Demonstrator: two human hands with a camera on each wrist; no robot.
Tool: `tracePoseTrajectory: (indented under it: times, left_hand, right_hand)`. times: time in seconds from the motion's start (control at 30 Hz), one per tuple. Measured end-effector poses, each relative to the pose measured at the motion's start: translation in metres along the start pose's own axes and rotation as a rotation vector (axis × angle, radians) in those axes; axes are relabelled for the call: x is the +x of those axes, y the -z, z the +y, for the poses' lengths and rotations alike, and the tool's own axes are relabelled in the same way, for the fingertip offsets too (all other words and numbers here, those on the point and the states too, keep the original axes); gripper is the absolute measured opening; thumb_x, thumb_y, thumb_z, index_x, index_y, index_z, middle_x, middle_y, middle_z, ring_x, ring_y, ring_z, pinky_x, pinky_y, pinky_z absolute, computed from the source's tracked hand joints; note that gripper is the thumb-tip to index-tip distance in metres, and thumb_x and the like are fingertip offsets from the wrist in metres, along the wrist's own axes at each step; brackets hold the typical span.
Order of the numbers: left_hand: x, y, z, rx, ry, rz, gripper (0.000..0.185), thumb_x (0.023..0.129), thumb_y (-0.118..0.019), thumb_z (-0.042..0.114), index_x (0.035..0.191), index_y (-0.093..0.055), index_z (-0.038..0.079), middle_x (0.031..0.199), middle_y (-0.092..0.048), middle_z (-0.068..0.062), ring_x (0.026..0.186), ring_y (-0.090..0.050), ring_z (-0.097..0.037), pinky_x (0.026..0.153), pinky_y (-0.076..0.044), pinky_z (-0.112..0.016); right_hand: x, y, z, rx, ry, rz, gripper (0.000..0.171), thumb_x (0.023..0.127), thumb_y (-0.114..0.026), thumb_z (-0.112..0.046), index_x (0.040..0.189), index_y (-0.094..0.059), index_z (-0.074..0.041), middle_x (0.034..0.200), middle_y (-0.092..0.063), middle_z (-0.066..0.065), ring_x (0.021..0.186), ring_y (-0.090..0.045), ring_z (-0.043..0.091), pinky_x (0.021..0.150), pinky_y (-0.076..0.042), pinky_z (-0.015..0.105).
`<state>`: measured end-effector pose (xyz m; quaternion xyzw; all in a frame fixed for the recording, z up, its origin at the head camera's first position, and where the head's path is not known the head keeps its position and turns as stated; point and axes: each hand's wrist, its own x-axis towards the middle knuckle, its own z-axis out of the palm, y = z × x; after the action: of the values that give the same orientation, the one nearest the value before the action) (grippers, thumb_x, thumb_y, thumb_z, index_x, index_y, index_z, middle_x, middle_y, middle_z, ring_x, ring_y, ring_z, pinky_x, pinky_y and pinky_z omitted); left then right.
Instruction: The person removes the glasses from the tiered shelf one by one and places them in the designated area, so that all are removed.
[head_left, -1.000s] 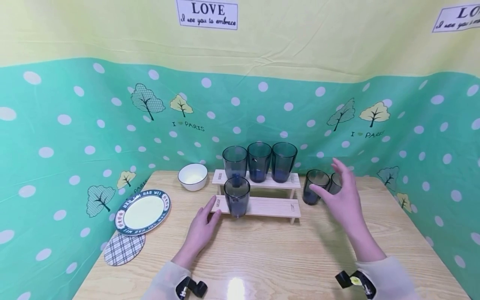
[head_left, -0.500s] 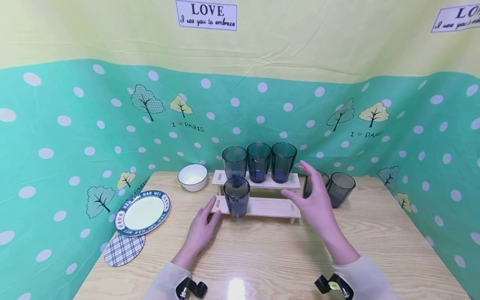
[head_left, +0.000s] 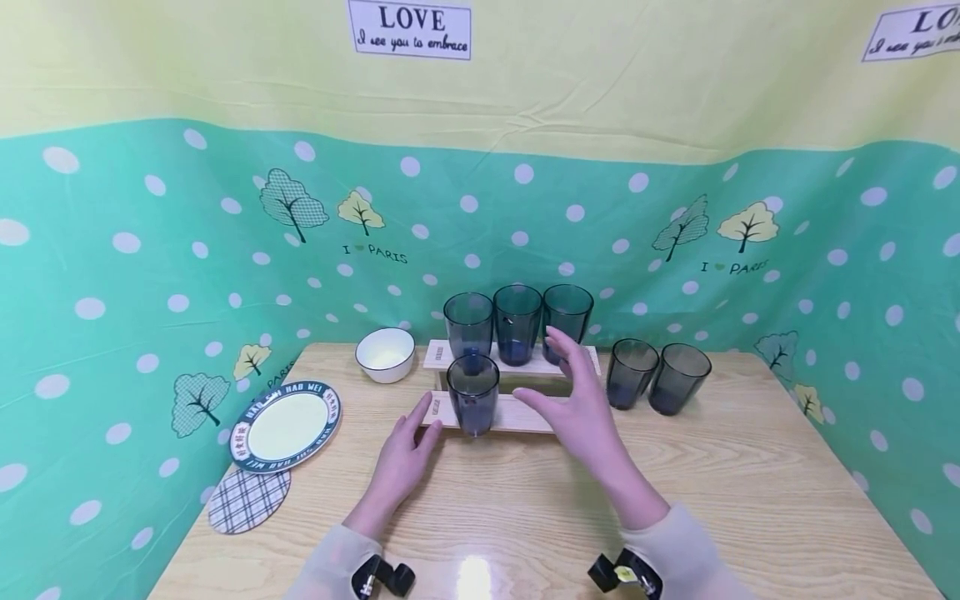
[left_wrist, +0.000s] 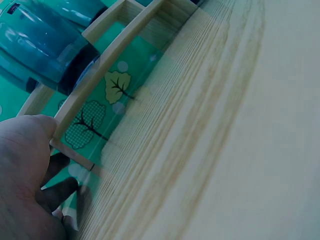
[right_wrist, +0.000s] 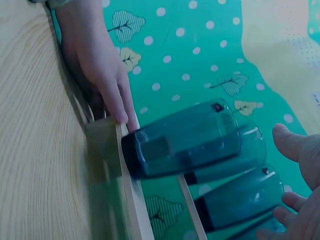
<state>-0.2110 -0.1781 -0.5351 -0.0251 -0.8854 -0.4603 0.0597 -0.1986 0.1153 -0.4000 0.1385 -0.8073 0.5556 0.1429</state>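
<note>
A dark tinted drinking glass (head_left: 473, 400) stands upright on the lower tier (head_left: 525, 412) of a two-step wooden rack. My left hand (head_left: 402, 458) holds the left end of that tier, its thumb at the front corner in the left wrist view. To the right of the glass, my right hand (head_left: 581, 412) hovers before the rack, thumb and fingers spread with nothing between them. It overlaps the rightmost glass (head_left: 567, 304) of the three on the upper tier (head_left: 587, 362).
Two more dark glasses (head_left: 632, 375) stand on the table to the right of the rack. A white bowl (head_left: 386, 354) is at the back left. Farther left lie a blue-rimmed plate (head_left: 326, 408) and a checked round coaster (head_left: 247, 500). A patterned cloth (head_left: 510, 208) hangs behind the table.
My right hand has moved left, away from the two table glasses and toward the glass on the lower tier. My left hand has stayed at the rack's end.
</note>
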Motion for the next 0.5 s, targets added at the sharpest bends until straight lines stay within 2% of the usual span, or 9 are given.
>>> tracePoseTrajectory:
  times: [0.3, 0.5]
  left_hand:
    - [0.0, 0.0, -0.001, 0.002, 0.0, -0.002, 0.062, 0.117, -0.057, 0.041, 0.173, -0.04, 0.02, 0.175, -0.04, -0.01, 0.16, -0.025, -0.056, 0.131, -0.02, -0.07]
    - [0.0, 0.0, 0.0, 0.007, 0.014, -0.001, 0.063, 0.116, -0.057, 0.043, 0.173, -0.04, 0.023, 0.173, -0.041, -0.014, 0.16, -0.025, -0.056, 0.13, -0.021, -0.07]
  right_hand:
    - [0.001, -0.024, -0.001, 0.018, 0.019, -0.037, 0.1, 0.088, -0.097, -0.019, 0.171, -0.04, -0.023, 0.162, -0.048, 0.007, 0.151, -0.048, 0.034, 0.128, -0.04, 0.055]
    - [0.001, -0.037, -0.001, 0.003, 0.003, -0.067, 0.101, 0.088, -0.097, -0.027, 0.171, -0.04, -0.026, 0.162, -0.049, 0.003, 0.15, -0.049, 0.032, 0.125, -0.044, 0.053]
